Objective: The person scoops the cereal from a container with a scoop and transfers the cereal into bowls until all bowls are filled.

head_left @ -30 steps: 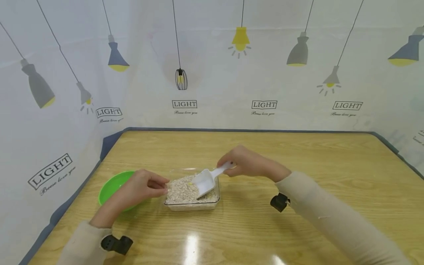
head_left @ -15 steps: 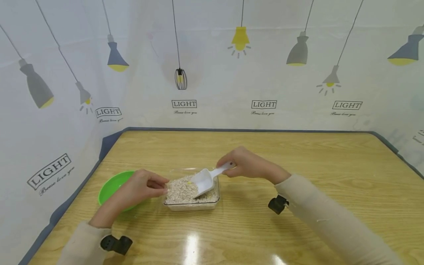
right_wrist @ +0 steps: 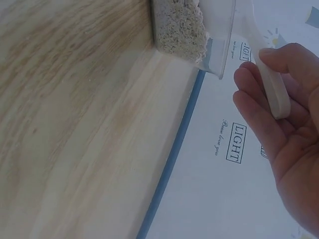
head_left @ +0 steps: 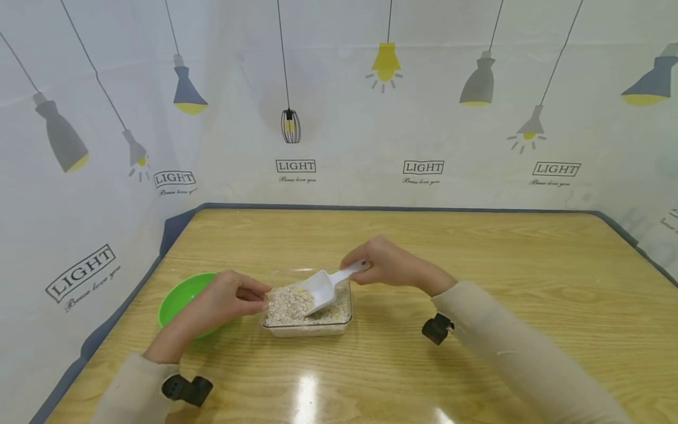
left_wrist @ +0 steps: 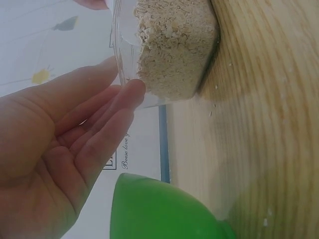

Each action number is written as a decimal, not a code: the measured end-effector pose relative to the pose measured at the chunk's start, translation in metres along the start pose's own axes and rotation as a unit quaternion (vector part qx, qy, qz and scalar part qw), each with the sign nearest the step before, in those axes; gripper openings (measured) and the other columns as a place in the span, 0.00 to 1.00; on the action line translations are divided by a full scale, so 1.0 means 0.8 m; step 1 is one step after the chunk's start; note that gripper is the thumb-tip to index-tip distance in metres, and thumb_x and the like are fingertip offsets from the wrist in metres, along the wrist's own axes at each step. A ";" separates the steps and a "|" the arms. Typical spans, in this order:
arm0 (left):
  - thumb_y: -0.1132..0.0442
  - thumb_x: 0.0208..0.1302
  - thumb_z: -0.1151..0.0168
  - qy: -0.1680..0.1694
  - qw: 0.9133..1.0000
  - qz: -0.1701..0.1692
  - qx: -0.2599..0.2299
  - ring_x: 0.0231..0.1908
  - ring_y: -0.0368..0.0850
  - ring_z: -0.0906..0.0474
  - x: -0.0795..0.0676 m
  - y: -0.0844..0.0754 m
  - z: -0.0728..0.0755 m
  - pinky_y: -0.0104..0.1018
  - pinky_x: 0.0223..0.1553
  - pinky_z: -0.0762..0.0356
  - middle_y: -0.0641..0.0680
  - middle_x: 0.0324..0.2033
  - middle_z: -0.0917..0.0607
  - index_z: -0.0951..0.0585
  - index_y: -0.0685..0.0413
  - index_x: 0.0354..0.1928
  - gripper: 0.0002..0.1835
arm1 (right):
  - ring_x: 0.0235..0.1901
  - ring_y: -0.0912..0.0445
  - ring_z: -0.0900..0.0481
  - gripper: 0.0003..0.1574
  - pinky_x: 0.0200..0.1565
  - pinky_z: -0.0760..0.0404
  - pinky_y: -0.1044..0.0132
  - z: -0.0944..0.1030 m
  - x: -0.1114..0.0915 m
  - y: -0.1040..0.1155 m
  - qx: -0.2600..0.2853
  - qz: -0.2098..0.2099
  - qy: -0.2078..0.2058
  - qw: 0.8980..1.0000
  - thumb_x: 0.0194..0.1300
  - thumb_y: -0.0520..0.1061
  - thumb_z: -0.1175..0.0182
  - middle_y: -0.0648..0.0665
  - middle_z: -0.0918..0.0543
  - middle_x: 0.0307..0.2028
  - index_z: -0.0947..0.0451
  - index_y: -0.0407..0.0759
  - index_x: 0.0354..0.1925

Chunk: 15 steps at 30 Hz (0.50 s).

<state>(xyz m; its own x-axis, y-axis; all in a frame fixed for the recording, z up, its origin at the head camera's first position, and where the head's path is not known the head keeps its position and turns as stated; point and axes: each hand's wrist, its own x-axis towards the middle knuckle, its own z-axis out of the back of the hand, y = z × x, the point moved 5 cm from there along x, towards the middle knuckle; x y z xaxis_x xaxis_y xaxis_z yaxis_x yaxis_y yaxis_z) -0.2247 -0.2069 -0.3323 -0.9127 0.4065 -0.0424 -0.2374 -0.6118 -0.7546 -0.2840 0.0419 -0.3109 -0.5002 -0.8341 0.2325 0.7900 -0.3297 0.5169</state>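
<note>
While both forearms are reaching in from the bottom of the head view, the person's right hand is angling down at two o'clock from a clear container, its thumb and fingers curling around the slim handle of a white scoop. The left hand is arching in at nine o'clock, wrist low and knuckles raised, its thumb and forefinger nearly meeting as they are pinching the container's rim. Beige sleeves are covering the forearms, and a black wrist device is showing at each cuff.

The container, rectangular, see-through and straight-sided, is sitting upright between the hands, heaped with dry, pale flakes that are looking rough and crumbly, with a few yellow bits among them. The scoop, smooth and apparently plastic, is tilting, its square mouth pointing to eight o'clock and sinking partly into the flakes. A glossy, round green bowl is standing at nine o'clock from the container, just apart from it and partly hidden by the left hand and wrist.

Everything is resting on a light wood-grain counter, which is catching bright reflections at six o'clock. Around it, a white wall covering is displaying printed pendant lamps in grey, blue and yellow, above boxed words reading "LIGHT".
</note>
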 end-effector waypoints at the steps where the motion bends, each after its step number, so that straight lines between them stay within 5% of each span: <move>1: 0.64 0.59 0.35 0.000 1.000 0.001 0.000 0.38 0.45 0.18 0.000 0.000 0.000 0.31 0.35 0.20 0.59 0.39 0.16 0.22 0.71 0.50 0.20 | 0.22 0.65 0.29 0.13 0.27 0.26 0.72 -0.001 0.001 0.000 0.003 0.000 0.001 1.000 0.56 0.34 0.40 0.44 0.15 0.36 0.17 0.35 0.42; 15: 0.65 0.59 0.35 -0.003 1.000 -0.003 0.006 0.37 0.45 0.18 0.001 0.003 -0.001 0.31 0.34 0.20 0.58 0.38 0.15 0.22 0.71 0.50 0.20 | 0.22 0.66 0.28 0.12 0.27 0.26 0.73 -0.014 0.005 -0.003 0.008 -0.002 -0.003 1.000 0.55 0.35 0.39 0.45 0.15 0.34 0.17 0.36 0.40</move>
<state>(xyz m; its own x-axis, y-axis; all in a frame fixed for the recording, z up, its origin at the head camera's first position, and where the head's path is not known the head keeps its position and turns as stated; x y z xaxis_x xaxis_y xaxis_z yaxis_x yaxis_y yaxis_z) -0.2258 -0.2074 -0.3344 -0.9132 0.4062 -0.0339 -0.2467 -0.6171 -0.7473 -0.2841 0.0344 -0.3201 -0.5066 -0.8294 0.2355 0.7820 -0.3269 0.5307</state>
